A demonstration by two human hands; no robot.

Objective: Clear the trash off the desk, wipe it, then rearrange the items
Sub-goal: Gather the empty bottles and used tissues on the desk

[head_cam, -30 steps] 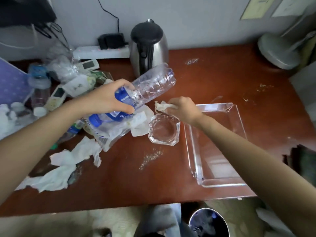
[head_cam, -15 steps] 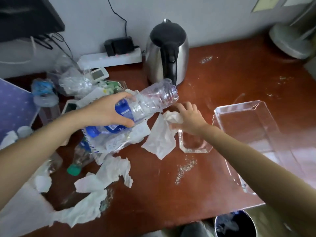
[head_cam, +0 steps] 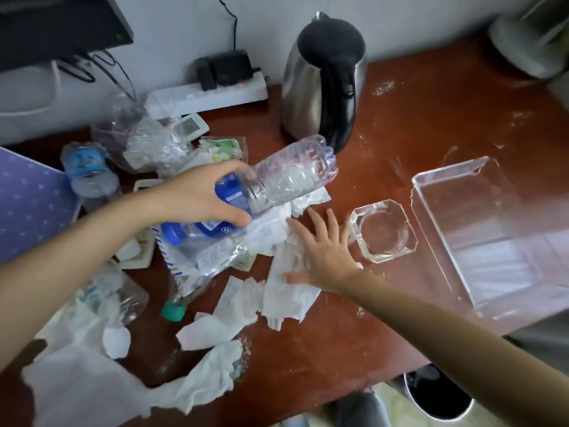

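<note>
An empty plastic bottle is held clear of the desk in the left hand, the grip clenched round its blue label, cap end low. The right hand is spread flat, nothing grasped, pressed on a crumpled tissue just beside the glass ashtray. The bottle looks light and thin-walled, likely to buckle, so the ribbed middle is judged the surest hold. The tissue is soft and limp; it would best be bunched from the centre. At least three more torn tissues can be counted along the near edge, though the heap is too tangled for an exact tally. Two further bottles are seen: one at far left, one green-capped. One kettle, one clear tray, one bin below.
</note>
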